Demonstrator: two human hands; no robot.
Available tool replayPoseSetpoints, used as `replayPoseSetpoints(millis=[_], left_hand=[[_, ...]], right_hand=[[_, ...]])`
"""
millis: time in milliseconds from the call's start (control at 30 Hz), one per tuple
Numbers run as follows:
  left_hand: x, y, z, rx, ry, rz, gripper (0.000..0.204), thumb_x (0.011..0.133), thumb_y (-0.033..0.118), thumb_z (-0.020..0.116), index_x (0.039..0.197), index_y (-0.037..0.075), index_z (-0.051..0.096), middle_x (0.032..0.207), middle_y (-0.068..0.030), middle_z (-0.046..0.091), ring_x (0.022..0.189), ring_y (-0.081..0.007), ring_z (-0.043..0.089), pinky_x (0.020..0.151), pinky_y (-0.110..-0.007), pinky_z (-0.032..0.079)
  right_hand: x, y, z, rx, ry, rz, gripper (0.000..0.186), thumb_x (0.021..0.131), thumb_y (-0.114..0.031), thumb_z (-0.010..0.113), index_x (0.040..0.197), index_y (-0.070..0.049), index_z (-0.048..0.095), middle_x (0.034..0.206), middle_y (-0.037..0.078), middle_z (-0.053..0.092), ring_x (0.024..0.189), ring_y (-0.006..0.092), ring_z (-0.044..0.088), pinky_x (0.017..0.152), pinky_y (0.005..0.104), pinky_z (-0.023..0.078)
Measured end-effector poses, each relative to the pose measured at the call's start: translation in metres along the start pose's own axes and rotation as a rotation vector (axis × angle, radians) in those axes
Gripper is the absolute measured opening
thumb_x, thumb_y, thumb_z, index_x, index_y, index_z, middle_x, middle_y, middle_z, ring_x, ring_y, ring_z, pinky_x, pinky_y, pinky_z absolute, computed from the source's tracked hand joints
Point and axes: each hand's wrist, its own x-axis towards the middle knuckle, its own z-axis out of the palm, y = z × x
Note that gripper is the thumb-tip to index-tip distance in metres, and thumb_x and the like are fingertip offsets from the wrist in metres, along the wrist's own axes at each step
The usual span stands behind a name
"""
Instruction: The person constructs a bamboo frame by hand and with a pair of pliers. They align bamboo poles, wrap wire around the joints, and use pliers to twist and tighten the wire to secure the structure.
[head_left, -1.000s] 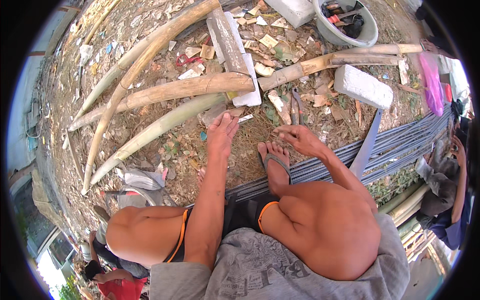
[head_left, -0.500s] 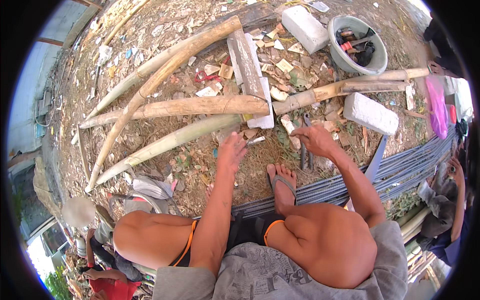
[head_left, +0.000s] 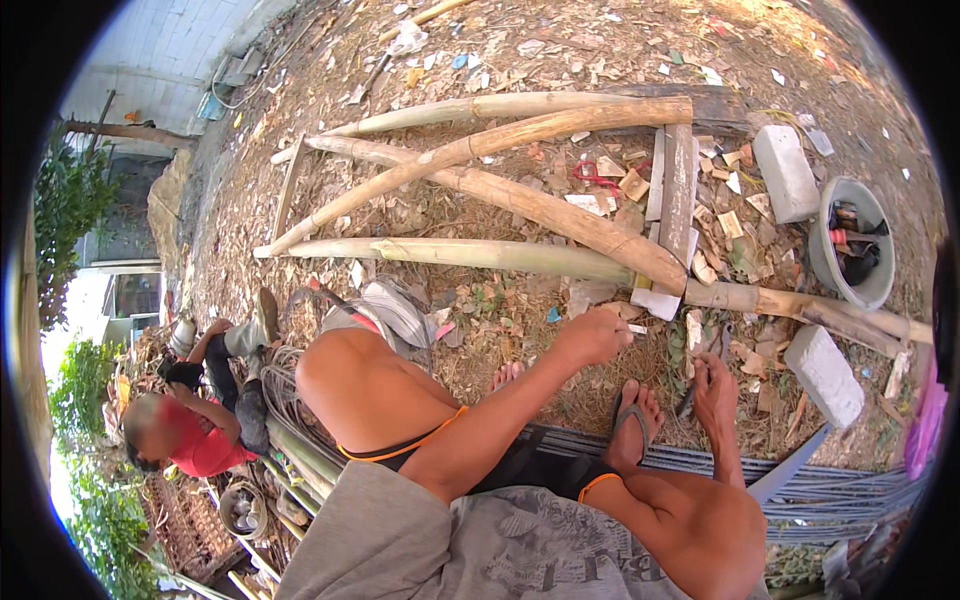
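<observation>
I sit on the ground with both knees up. My left hand (head_left: 595,335) reaches forward, fingers curled, and rests on the chip-strewn dirt beside the thick end of a bamboo pole (head_left: 560,212) and a pale flat board (head_left: 672,210). Nothing shows inside it. My right hand (head_left: 715,382) is closed around a dark slim metal tool (head_left: 690,400) just beyond my sandalled right foot (head_left: 632,425). The foot stands on a bundle of grey metal rods (head_left: 800,480).
Several long bamboo poles (head_left: 470,252) lie crossed ahead. Two white blocks (head_left: 825,375) (head_left: 785,172) and a grey basin (head_left: 876,285) holding tools sit at the right. Another person in a red shirt (head_left: 200,445) crouches at the lower left, next to coiled wire (head_left: 280,395).
My head has turned, shifting the whole scene rightward. My left hand went from flat, spread fingers to curled. My right hand came down onto the dark tool and closed on it.
</observation>
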Motion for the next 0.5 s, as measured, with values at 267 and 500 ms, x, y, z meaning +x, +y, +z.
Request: replayPoseSetpoints(millis=[267, 500], left_hand=[[-0.119, 0.136, -0.164, 0.373, 0.084, 0.274, 0.023, 0.102, 0.029, 0.065, 0.104, 0.008, 0.074, 0.102, -0.0145, 0.072, 0.1, -0.0381, 0.068, 0.088, -0.049, 0.052], [-0.133, 0.162, -0.252, 0.431, 0.414, 0.252, 0.031, 0.1, 0.033, 0.072, 0.101, 0.003, 0.079, 0.084, -0.0121, 0.076, 0.07, -0.0332, 0.072, 0.067, -0.044, 0.056]], right_hand=[[0.015, -0.108, -0.074, -0.102, 0.215, -0.521, 0.014, 0.09, -0.016, 0.081, 0.102, -0.009, 0.081, 0.105, 0.011, 0.069, 0.105, 0.0311, 0.061, 0.094, 0.0459, 0.044], [0.045, -0.174, -0.108, 0.325, 0.735, -0.672, 0.014, 0.101, -0.011, 0.074, 0.108, 0.0, 0.077, 0.098, 0.009, 0.065, 0.085, 0.0199, 0.061, 0.079, 0.036, 0.047]])
